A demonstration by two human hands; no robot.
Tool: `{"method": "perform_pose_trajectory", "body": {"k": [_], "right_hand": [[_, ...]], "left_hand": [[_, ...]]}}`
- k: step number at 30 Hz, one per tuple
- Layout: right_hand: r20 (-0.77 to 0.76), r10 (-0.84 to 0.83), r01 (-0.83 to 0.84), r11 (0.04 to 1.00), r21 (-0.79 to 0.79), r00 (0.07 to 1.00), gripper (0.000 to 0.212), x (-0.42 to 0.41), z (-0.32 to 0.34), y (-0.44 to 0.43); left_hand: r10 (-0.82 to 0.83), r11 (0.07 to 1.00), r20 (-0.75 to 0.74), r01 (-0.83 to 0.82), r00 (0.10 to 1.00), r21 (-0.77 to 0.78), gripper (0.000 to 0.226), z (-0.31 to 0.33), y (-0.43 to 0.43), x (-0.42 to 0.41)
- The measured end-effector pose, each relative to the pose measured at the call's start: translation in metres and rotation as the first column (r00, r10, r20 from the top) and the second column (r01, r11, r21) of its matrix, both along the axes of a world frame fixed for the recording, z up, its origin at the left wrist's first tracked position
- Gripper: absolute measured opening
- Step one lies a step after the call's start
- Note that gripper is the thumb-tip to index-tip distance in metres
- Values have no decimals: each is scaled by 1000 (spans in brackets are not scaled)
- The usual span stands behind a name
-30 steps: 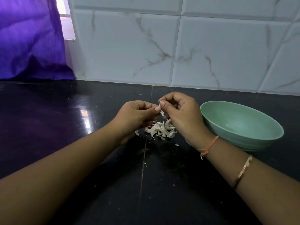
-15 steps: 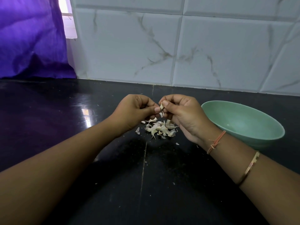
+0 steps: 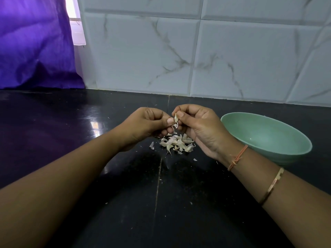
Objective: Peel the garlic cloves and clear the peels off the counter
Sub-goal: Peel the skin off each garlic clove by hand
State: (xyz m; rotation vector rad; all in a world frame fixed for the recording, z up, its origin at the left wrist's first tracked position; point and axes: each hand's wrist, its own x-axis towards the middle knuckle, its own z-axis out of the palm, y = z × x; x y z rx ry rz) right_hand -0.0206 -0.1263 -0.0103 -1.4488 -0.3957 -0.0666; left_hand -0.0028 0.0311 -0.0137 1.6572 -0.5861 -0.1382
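While the left hand point(image 3: 148, 122) and right hand point(image 3: 198, 126) pinch one garlic clove point(image 3: 176, 117) over the counter point(image 3: 53, 131), its skin curls loose.
Thumbs nearly meet, seemingly so one hand steadies the clove while the other strips it, directly above the heaped peels point(image 3: 176, 143) so scraps fall together. Small, pale and half-husked, it sits left of the green bowl point(image 3: 268, 136).
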Motion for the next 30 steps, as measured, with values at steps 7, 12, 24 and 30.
{"method": "perform_pose_trajectory", "body": {"k": [7,12,24,30], "right_hand": [[-36,97,-92,989,118,995,17,1,-1,-2],[-2,74,-72,978,195,997,15,2,-3,-1],[28,-110,107,989,98,994,5,1,-4,0],[31,-135,132,987,89,990,11,1,-3,1]], "left_hand": [[-56,995,-94,47,994,-91,11,0,-1,-2],[-65,974,-181,22,981,-227,9,-4,-6,-3],[153,978,13,-149,988,-145,12,-5,-12,-2],[244,969,83,-239,966,-66,15,-7,-13,-1]]}}
